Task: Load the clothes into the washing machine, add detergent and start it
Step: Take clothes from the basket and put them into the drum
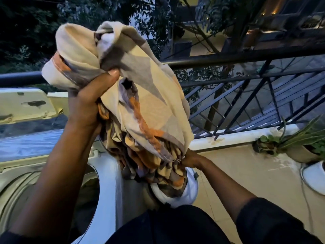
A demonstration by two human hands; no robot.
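A large cream cloth [140,81] with grey and orange patches is bunched up high in the middle of the head view. My left hand [91,97] grips its upper part, thumb pressed into the fabric. My right hand [190,160] holds the lower end, fingers buried in the folds. The cloth's bottom still hangs into a white bucket [182,194] on the floor. The top-loading washing machine [107,182] stands at the lower left with its drum opening [82,196] uncovered and its lid [26,104] raised behind.
A black metal balcony railing [246,57] runs across the back, above a low white ledge [233,136]. Potted plants [302,145] and a white round object [314,176] sit at the right. Beige floor tiles lie between the bucket and the pots.
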